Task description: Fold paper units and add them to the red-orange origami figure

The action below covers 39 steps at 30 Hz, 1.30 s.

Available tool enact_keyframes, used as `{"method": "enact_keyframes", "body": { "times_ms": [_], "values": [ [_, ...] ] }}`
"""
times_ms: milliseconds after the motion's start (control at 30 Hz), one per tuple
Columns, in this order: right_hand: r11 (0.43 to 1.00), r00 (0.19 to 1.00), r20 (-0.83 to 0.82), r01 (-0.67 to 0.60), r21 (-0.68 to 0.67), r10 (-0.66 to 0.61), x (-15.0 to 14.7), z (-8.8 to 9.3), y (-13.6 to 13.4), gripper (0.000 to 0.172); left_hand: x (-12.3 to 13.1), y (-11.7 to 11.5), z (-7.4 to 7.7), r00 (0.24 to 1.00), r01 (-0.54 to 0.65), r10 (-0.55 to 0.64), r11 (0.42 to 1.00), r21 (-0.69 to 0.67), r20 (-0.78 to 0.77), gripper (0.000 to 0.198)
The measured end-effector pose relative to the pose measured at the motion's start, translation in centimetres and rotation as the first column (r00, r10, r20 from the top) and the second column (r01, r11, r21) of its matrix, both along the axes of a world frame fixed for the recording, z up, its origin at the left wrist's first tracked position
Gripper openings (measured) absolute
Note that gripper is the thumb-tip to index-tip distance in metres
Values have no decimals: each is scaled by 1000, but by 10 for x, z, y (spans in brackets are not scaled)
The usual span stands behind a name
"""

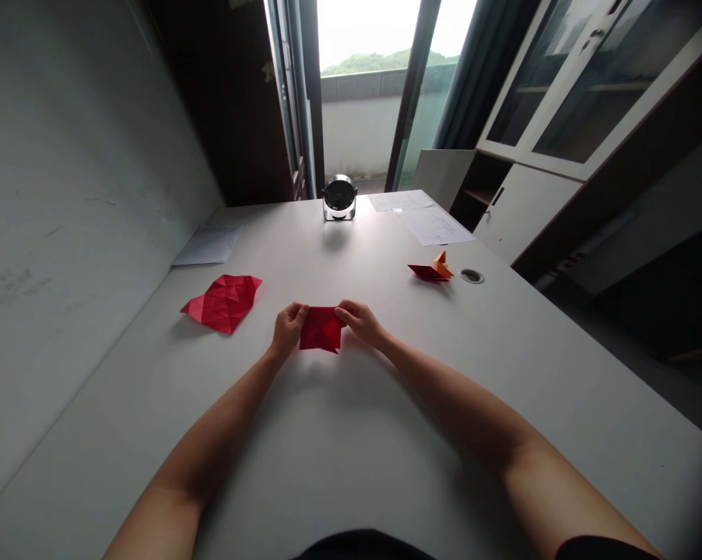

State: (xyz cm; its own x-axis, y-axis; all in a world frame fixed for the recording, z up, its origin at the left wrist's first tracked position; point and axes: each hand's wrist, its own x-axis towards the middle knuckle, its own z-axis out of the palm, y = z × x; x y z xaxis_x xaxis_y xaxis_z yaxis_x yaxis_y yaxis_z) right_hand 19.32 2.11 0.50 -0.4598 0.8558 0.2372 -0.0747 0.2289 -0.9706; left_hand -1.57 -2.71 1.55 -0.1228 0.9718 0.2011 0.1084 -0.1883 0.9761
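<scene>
Between my two hands hangs a folded red sheet of origami paper (pixel 321 330), held a little above the white table (pixel 351 435). My left hand (pixel 289 327) pinches its upper left corner between thumb and fingers. At the upper right corner my right hand (pixel 358 317) is closed on it the same way. Creases run across the paper's face, and its lower edge is uneven, with a small point at the right. To the left lies a creased, partly opened red paper (pixel 226 303). Farther off at the right sits a folded red and orange paper piece (pixel 433 269).
A round dark-faced device on a metal stand (pixel 339 197) is at the table's far edge. White papers lie at the back right (pixel 436 224) and back left (pixel 208 245). A round cable hole (pixel 472 276) is near the right edge. A wall (pixel 64 194) borders the left side.
</scene>
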Motion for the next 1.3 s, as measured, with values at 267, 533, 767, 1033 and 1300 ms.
{"method": "enact_keyframes", "body": {
  "times_ms": [267, 533, 767, 1033, 1300],
  "values": [
    [981, 985, 2, -174, -82, 175, -5, 4, -15, 46, 12, -13, 12, 987, -34, 45, 997, 76, -156, 34],
    [988, 997, -18, -74, -134, 72, -6, 1, -12, 43, 12, -9, 6, 994, 69, -68, 997, 18, -90, 36],
    [990, 999, -8, 43, -134, -45, -6, -3, -5, 50, 13, -8, 4, 994, 86, -85, 996, 12, -69, 35],
    [984, 982, 49, 180, 8, -180, -2, 0, 2, 52, 11, -4, -3, 993, 119, -119, 993, -17, -23, 36],
    [977, 976, 51, 210, 36, -212, 2, -1, 5, 46, 7, -4, -3, 953, 277, -289, 952, -129, -88, 35]
  ]
}}
